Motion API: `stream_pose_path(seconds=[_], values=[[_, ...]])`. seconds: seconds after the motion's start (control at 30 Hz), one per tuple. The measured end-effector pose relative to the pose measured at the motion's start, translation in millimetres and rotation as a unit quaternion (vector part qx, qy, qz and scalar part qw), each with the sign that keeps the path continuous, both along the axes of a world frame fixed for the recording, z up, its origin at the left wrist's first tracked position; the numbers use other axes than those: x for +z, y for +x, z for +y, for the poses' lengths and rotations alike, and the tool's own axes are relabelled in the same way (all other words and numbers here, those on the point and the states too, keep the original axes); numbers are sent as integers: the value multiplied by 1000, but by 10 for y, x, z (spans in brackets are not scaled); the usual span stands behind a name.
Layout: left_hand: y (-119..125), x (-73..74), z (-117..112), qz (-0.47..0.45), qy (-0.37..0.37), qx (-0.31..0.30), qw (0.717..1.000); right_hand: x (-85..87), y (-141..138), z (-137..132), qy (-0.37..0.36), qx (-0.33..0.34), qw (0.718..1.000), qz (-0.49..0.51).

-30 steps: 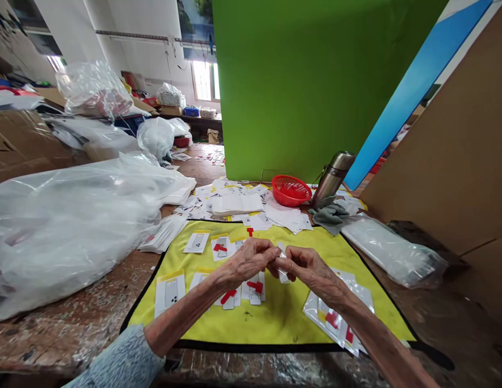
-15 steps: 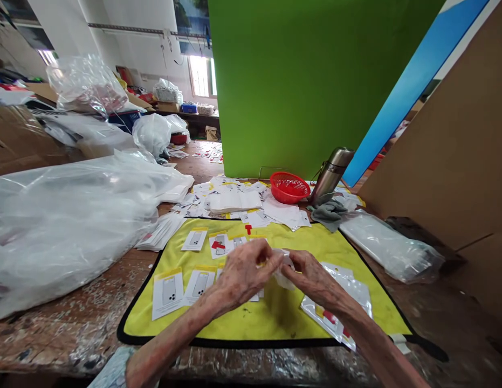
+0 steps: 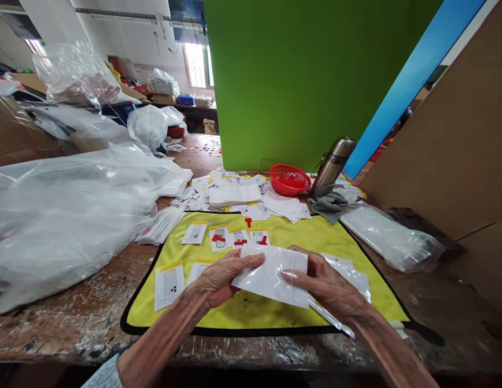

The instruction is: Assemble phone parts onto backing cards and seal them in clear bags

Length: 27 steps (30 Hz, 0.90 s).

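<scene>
1. White and glossy, one flat bag point(image 3: 273, 272) is held between the two hands, above the yellow cloth point(image 3: 270, 319).
2. Left hand point(image 3: 223, 276) is gripping the left side of this bag, with its thumb pressed on the face.
3. Right hand point(image 3: 331, 283) is gripping the opposite side, also with the thumb in front; its other fingers are mostly hidden behind.
4. Just beyond the left hand there lies a row of four printed cards point(image 3: 194, 234); red pieces point(image 3: 218, 238) rest on three of them. Past this row, one red T-shaped piece point(image 3: 248, 222) lies on the cloth.
5. To the left of the left hand lies a larger-looking card point(image 3: 170, 285).
6. Beside the right hand are shiny packets point(image 3: 359, 280), partly covered by it.
7. Farther beyond the right hand stand a red basket point(image 3: 290, 182) and a steel flask point(image 3: 334, 164), with grey gloves point(image 3: 329, 203) near the flask.
8. Well to the left of the left hand, a big translucent bag point(image 3: 64, 215) covers part of the bench point(image 3: 93, 323).
</scene>
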State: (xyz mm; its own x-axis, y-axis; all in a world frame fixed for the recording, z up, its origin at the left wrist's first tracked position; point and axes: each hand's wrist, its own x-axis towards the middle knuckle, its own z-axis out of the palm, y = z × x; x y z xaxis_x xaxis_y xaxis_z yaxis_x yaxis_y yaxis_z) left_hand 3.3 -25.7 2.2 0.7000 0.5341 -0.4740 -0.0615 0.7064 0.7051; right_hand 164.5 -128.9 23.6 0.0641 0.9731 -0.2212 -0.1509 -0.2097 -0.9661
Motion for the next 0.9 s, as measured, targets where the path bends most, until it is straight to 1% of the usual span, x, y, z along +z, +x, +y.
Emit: stream_pose_path(seconds=[0.07,0.13,0.17,0.2,0.23,0.27,0.3,0.33,0.37,0.4,0.43,0.47,0.5,0.53,0.6,0.7,0.77,0.83,0.9], values=[[-14,-22,-1,-2,57,-15,998,-52,-16,-3,8,-11,1000,-9],[-32,-28,5,14,119,-36,992,-120,-49,14,12,-48,999,-17],[-42,-24,6,39,162,-42,985,-154,-70,27,10,-68,997,-16],[-52,-16,3,74,226,-36,971,-185,-92,42,6,-83,996,-14],[-62,-4,-7,116,312,-14,943,-211,-115,56,4,-89,996,-13],[-69,9,-25,156,414,14,897,-229,-136,70,6,-88,996,-20],[-76,20,-50,187,517,40,835,-241,-155,81,13,-81,996,-34],[-80,28,-81,205,608,52,765,-248,-171,88,20,-70,996,-53],[-83,30,-115,212,678,43,702,-249,-183,93,28,-60,995,-75],[-86,26,-149,212,727,15,653,-248,-192,95,36,-52,994,-91],[-88,16,-179,209,756,-21,620,-246,-197,94,40,-46,993,-100],[-92,1,-205,206,773,-50,597,-244,-200,92,42,-41,993,-102],[-97,-17,-224,205,782,-66,584,-243,-201,90,42,-37,993,-101],[-104,-34,-238,206,786,-71,578,-243,-201,88,41,-34,994,-96],[-121,-57,-253,210,786,-65,577,-245,-207,86,36,-26,995,-90],[-145,-57,-265,212,777,-65,589,-245,-236,95,27,-12,996,-85],[-164,-45,-273,207,769,-61,602,-237,-261,102,20,12,997,-75],[-204,-37,-274,199,761,-50,615,-227,-271,102,20,40,997,-63],[-289,-33,-256,202,750,-28,629,-228,-255,92,26,45,996,-74]])
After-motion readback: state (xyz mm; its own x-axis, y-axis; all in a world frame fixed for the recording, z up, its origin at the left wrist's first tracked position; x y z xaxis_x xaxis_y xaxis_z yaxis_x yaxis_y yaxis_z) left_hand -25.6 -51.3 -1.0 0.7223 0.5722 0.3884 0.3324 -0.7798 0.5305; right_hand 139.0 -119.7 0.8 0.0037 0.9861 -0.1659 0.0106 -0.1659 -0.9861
